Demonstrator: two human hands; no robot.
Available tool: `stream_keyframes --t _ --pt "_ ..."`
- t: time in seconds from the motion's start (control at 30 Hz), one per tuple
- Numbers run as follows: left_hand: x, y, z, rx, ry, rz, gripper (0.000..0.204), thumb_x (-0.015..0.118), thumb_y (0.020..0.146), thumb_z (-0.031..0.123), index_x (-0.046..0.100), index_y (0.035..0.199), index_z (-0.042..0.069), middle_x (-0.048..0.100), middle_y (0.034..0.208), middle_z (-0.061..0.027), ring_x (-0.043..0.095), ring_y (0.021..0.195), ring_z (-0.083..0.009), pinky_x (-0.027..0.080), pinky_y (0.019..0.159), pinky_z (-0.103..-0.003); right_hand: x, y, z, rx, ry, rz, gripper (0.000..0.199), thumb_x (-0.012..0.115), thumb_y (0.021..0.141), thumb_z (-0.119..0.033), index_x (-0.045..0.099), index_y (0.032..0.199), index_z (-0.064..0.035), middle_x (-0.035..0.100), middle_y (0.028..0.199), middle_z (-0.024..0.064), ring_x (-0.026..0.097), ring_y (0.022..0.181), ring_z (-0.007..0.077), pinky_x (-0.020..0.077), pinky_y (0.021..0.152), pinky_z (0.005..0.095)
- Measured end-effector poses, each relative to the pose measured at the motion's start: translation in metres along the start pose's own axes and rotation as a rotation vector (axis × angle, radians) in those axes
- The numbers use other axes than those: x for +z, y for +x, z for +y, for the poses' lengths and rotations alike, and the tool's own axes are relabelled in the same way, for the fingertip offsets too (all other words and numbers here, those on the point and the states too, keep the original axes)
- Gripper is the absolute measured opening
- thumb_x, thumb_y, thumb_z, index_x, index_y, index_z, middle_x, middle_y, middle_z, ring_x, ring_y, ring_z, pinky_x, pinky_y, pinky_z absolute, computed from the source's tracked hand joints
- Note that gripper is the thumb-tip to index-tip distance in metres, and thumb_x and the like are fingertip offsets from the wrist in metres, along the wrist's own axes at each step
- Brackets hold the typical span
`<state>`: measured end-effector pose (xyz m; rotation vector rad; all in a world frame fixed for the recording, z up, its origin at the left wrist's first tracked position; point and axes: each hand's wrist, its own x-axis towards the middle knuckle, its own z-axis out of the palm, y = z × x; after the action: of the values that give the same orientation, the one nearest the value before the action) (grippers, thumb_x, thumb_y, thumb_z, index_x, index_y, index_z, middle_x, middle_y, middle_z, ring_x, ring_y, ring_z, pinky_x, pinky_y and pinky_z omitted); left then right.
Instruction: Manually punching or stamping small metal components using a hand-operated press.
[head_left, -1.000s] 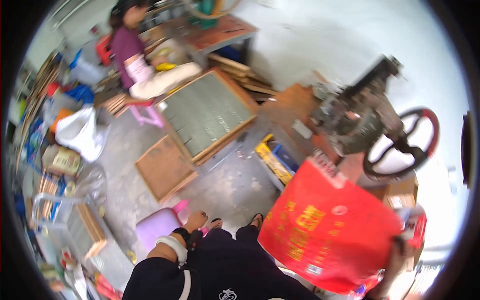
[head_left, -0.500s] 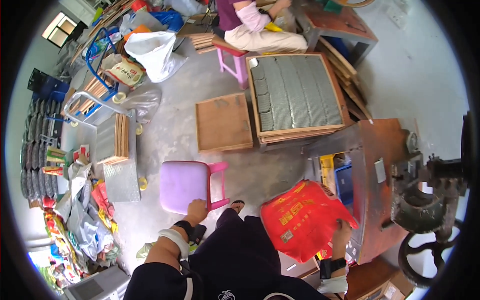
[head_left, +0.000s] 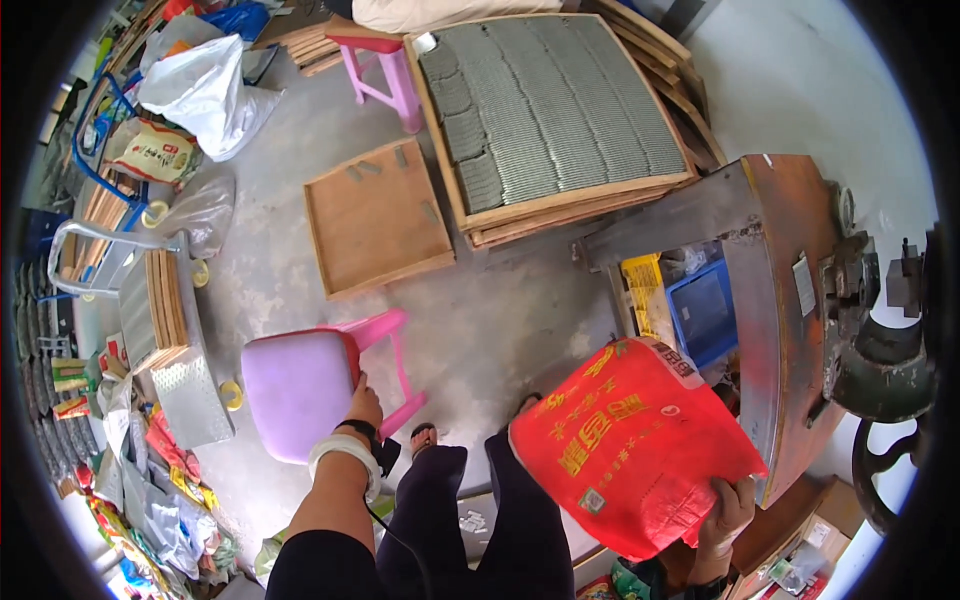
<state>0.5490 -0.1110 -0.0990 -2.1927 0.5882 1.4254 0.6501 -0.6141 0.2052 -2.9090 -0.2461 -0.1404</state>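
My left hand [head_left: 364, 405] grips the edge of a pink stool [head_left: 305, 380] with a lilac padded seat, which stands on the concrete floor at my left. My right hand [head_left: 728, 510] holds a large red bag [head_left: 628, 445] with yellow print by its lower corner, at my right side above my legs. The bag hangs beside a rusty metal machine table [head_left: 775, 290].
An empty wooden tray [head_left: 375, 215] lies on the floor ahead. Beyond it, a wooden frame [head_left: 555, 105] filled with grey rows rests on stacked frames. A second pink stool [head_left: 385, 65], white sacks [head_left: 205, 90], a hand trolley [head_left: 150, 300] and clutter line the left. A blue crate [head_left: 705, 310] sits under the table.
The view has tilted down and nearer to the floor. My left hand has closed on the stool's edge. The red bag has stayed in my right hand, now lower at my right.
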Motion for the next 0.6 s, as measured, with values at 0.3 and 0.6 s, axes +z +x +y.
stream_keyframes --t 0.3,0.6 --pt "-0.003 -0.003 0.042 -0.06 -0.128 0.045 0.04 0.06 0.07 0.041 0.066 0.098 0.014 0.06 0.105 -0.0056 0.046 0.109 -0.0227 0.013 0.104 -0.049 -0.007 0.036 0.031 -0.223 0.203 -0.091 0.018 0.059 0.047 -0.01 0.059 0.064 -0.0037 0.056 0.071 0.0112 0.055 0.072 0.029 0.0435 0.062 0.0343" --pt "-0.159 0.034 0.108 0.155 -0.187 0.135 0.066 0.052 0.064 0.069 0.067 0.092 0.012 0.062 0.098 -0.0089 0.051 0.103 -0.0252 0.022 0.1 -0.045 -0.005 0.088 0.057 -0.379 0.207 -0.177 0.021 0.055 0.051 -0.005 0.062 0.071 -0.0075 0.056 0.074 0.0059 0.054 0.072 0.0253 0.0435 0.059 0.0337"
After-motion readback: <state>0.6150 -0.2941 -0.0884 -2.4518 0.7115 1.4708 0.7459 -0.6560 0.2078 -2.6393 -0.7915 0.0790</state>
